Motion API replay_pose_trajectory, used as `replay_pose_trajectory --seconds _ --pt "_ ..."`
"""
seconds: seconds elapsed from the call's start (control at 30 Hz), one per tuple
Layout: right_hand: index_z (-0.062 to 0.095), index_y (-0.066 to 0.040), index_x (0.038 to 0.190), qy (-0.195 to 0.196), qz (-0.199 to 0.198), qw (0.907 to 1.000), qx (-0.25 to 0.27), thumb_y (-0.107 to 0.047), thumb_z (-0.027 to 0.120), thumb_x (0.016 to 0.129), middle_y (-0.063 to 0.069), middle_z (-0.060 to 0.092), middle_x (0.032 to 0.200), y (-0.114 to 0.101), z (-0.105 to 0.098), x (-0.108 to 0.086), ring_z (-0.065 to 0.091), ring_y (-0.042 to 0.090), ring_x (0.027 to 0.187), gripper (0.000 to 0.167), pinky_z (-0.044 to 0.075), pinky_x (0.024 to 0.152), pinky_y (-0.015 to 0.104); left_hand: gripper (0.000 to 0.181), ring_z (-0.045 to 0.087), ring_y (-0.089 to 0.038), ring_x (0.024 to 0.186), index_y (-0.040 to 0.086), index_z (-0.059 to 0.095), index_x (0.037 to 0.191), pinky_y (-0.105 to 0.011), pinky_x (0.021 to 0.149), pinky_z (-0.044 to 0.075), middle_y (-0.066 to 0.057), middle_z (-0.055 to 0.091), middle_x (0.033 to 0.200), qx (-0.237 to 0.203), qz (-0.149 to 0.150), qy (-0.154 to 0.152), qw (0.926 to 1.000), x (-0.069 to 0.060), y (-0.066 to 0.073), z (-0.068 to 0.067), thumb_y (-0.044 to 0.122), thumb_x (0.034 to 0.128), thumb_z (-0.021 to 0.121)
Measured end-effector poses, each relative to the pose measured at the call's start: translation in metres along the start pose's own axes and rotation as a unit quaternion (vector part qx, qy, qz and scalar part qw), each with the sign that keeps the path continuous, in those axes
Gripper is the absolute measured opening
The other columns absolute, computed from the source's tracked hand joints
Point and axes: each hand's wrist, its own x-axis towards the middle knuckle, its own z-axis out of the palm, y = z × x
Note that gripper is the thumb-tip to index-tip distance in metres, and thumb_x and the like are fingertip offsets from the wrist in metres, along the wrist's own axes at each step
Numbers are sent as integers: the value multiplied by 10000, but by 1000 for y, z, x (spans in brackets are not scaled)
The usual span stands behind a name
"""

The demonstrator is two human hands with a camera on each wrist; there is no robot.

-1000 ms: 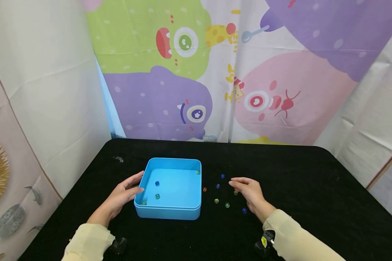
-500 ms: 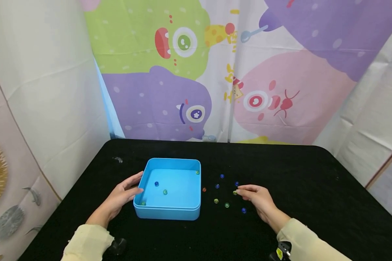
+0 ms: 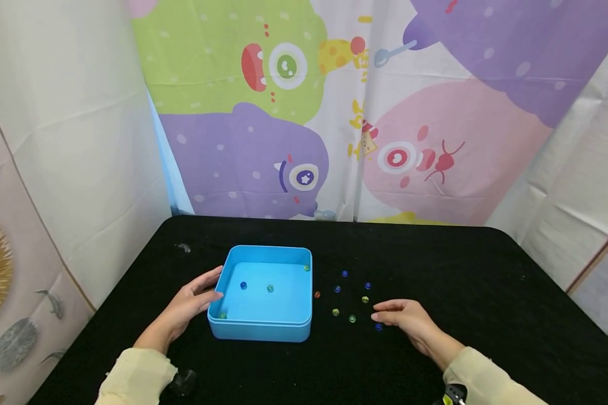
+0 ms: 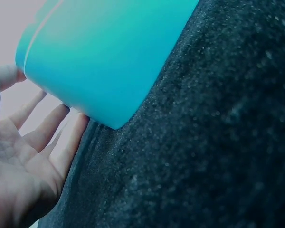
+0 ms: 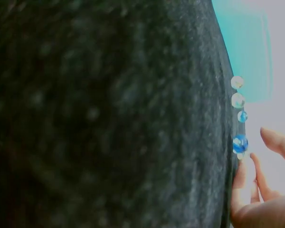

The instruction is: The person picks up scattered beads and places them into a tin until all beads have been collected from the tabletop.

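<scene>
A light blue square box (image 3: 259,332) stands on the black table. My left hand (image 3: 195,298) lies along its left wall; in the left wrist view the straight fingers (image 4: 76,135) touch the outer side and the thumb is at the rim. Inside are a blue marble (image 3: 243,286), a green marble (image 3: 270,288) and two yellow-green ones at corners. My right hand (image 3: 410,322) hovers right of the box, thumb and fingers apart with nothing between them. Its tips are just above a blue marble (image 3: 379,327), seen larger in the right wrist view.
Several loose marbles lie between box and right hand: an orange one (image 3: 317,295), blue ones (image 3: 344,274), yellow ones (image 3: 336,312) and a green one (image 3: 352,318). A small pale mark (image 3: 183,247) shows at the table's back left. A cartoon curtain (image 3: 263,157) hangs behind.
My right hand has moved down and right, past a blue and a yellow marble that lie free on the table. The green marble in the box has rolled right and back. The left hand stays put.
</scene>
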Motion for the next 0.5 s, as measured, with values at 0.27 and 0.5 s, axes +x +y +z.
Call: replay_pose_trajectory --seconds 0.27,0.5 --pt "647 40 1045 -879 -469 9935 -551 -25 720 735 58 646 905 3 -10 0 605 181 828 324 516 781 353 660 233 -426 1321 133 219 1484 -544 1011 331 -191 183 1500 -3 2 -5 10000 0 0 0 221 925 556" --pt "660 52 988 -1236 -926 9829 -1001 14 722 699 33 623 804 2 -13 1 590 153 741 298 530 701 304 654 236 -428 1319 131 230 1481 -546 1008 333 -194 191 1495 24 4 21 10000 1 0 0 219 922 558"
